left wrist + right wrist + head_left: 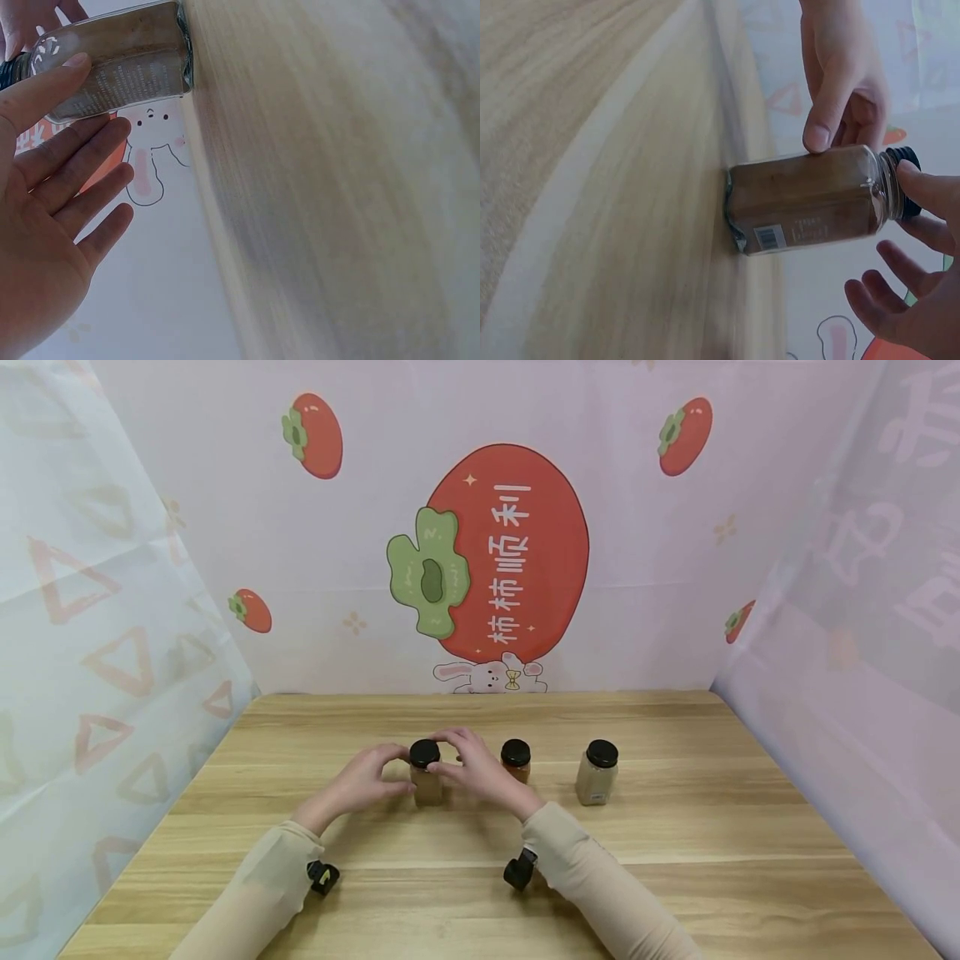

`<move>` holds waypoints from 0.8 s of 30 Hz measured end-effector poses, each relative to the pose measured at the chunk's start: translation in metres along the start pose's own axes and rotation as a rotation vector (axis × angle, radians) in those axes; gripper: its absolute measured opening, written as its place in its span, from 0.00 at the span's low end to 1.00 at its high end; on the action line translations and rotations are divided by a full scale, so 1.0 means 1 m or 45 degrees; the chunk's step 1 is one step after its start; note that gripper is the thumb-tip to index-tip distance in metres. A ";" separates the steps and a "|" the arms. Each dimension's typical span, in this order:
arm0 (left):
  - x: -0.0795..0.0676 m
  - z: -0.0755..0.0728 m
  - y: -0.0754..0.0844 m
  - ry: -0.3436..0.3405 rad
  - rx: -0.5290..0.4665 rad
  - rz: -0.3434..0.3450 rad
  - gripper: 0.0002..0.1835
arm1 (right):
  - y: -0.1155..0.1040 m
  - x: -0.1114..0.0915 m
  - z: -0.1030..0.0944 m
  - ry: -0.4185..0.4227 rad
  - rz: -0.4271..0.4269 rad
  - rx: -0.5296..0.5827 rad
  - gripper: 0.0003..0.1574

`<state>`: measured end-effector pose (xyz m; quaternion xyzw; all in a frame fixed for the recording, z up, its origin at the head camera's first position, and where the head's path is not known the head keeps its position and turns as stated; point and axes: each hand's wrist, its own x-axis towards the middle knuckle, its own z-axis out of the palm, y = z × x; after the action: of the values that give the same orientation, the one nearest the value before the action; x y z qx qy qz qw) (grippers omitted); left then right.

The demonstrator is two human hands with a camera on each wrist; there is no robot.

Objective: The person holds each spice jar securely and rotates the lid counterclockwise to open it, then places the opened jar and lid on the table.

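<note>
A square glass jar of brown powder [429, 790] with a black screw lid [424, 752] stands upright on the table, left of centre. My left hand [369, 777] holds its body from the left side, thumb and fingertips on the glass, as the left wrist view of the jar [139, 52] shows. From the right, my right hand [483, 770] pinches the black lid [906, 180] between thumb and index finger. The other fingers of the right hand [922, 300] are bent loosely, off the glass. A barcode label [769, 237] sits low on the jar.
An orange-brown jar with a black lid [516, 753] stands just beyond my right wrist, partly hidden by it. Farther right is a jar of pale powder [596, 782], also black-lidded. A printed cloth backdrop [637, 635] rises behind the wooden table [712, 860].
</note>
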<state>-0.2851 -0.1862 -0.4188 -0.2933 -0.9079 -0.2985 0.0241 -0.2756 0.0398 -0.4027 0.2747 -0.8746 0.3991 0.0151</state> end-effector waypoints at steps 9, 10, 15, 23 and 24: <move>0.000 -0.001 0.001 -0.009 0.007 -0.001 0.22 | 0.006 0.002 -0.003 -0.037 -0.055 0.058 0.27; 0.000 -0.001 0.001 -0.009 0.009 0.003 0.22 | 0.007 0.002 -0.003 -0.037 -0.058 0.064 0.28; 0.000 0.000 0.000 -0.001 0.011 0.022 0.22 | 0.006 0.001 -0.003 -0.016 -0.039 0.083 0.31; 0.000 0.001 -0.002 0.001 0.006 0.019 0.23 | 0.003 -0.005 0.002 0.120 0.008 -0.014 0.33; 0.000 0.001 -0.002 0.001 0.002 0.015 0.23 | 0.002 -0.006 0.003 0.147 0.021 -0.026 0.33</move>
<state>-0.2859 -0.1870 -0.4204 -0.2985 -0.9064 -0.2976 0.0264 -0.2709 0.0418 -0.4077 0.2440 -0.8786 0.4053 0.0650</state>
